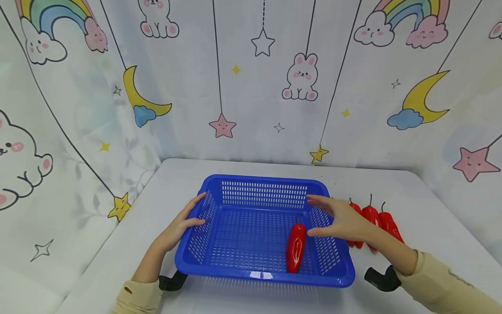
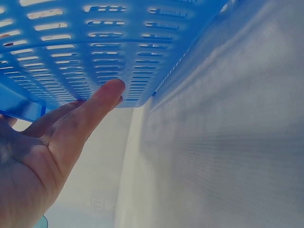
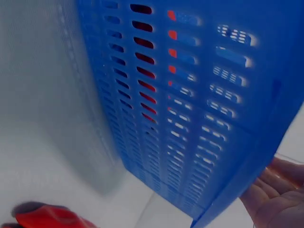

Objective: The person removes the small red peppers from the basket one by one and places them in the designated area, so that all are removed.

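A blue plastic basket (image 1: 251, 235) with slotted walls sits on the white table, one glossy red chili pepper (image 1: 296, 248) lying inside near its right end. At the left side, my left hand (image 1: 176, 226) touches the basket, its spread fingers and thumb over the rim. The left wrist view has the fingers (image 2: 88, 111) stretched along the slotted outer wall (image 2: 95, 52). My right hand (image 1: 341, 218) reaches over the right rim, fingers and thumb spread apart, nothing between them. In the right wrist view it shows partly at the rim (image 3: 280, 194).
Several red peppers (image 1: 372, 216) lie on the table (image 1: 423, 244) right of the basket, partly behind my right hand and forearm. A patterned cloth (image 1: 251, 87) hangs behind and beside the table. Dark wrist devices (image 1: 382, 279) sit under both forearms.
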Demonstrator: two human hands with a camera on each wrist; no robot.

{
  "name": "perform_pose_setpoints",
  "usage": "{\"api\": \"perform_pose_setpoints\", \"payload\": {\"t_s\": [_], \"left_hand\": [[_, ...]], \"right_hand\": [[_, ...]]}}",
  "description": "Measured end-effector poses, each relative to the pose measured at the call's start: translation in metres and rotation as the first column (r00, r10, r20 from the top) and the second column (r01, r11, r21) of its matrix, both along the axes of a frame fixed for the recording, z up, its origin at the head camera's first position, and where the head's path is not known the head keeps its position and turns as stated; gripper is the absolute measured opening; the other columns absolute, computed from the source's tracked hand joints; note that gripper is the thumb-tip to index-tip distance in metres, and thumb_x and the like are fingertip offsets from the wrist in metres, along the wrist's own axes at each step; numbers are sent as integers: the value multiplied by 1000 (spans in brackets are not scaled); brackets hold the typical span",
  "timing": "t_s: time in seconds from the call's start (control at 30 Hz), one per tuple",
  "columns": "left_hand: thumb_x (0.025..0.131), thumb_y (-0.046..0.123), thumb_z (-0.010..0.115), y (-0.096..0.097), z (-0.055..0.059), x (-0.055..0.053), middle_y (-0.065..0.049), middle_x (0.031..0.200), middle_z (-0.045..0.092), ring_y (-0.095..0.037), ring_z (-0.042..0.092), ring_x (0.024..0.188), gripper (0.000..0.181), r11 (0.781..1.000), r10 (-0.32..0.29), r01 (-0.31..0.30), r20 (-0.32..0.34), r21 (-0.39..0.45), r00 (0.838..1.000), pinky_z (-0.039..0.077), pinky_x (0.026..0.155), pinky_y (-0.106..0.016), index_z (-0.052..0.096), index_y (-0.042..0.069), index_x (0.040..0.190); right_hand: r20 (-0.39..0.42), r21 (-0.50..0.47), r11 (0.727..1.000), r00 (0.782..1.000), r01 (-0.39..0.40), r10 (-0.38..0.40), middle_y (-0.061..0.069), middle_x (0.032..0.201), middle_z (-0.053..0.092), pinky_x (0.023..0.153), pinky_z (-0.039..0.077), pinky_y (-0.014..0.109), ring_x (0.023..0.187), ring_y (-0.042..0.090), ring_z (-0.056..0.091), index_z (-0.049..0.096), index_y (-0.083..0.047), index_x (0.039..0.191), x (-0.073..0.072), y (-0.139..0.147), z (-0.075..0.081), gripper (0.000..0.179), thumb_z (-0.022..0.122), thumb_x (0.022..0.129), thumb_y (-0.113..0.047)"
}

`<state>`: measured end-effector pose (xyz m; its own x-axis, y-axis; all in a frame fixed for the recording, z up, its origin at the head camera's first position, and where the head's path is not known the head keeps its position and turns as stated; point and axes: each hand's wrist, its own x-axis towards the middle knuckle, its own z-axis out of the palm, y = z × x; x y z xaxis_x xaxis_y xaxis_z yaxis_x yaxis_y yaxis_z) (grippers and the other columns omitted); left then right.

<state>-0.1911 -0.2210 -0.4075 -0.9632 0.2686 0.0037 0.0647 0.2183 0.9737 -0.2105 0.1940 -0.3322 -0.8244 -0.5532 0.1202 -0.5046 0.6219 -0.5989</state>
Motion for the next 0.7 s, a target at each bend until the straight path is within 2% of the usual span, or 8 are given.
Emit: {"api": "perform_pose_setpoints", "payload": {"t_s": [0.37, 0.53, 0.7], "left_hand": [[88, 16, 49, 1, 0, 0, -13, 151, 7, -43, 23, 129, 66, 1000, 7, -7, -11, -12, 1000, 37, 92, -54, 19, 27, 146], [87, 17, 50, 1, 1, 0, -13, 151, 6, -44, 23, 129, 66, 1000, 7, -7, -11, -12, 1000, 37, 91, -54, 20, 27, 145], [87, 17, 49, 1, 1, 0, -13, 151, 7, -44, 24, 129, 66, 1000, 4, -4, -12, -12, 1000, 38, 91, -53, 19, 26, 146]], "right_hand": [[35, 125, 992, 999, 2, -6, 18, 129, 50, 78, 47, 51, 115, 37, 49, 42, -2, 134, -1, -15, -11, 92, 74, 64, -51], [38, 212, 977, 999, -20, 12, 17, 125, 53, 72, 50, 48, 109, 37, 53, 42, -2, 134, 0, -24, -14, 97, 73, 60, -56], [29, 292, 955, 998, -55, 49, 18, 126, 53, 74, 49, 51, 110, 39, 52, 41, 1, 134, -1, -31, -21, 101, 71, 59, -61]]}}
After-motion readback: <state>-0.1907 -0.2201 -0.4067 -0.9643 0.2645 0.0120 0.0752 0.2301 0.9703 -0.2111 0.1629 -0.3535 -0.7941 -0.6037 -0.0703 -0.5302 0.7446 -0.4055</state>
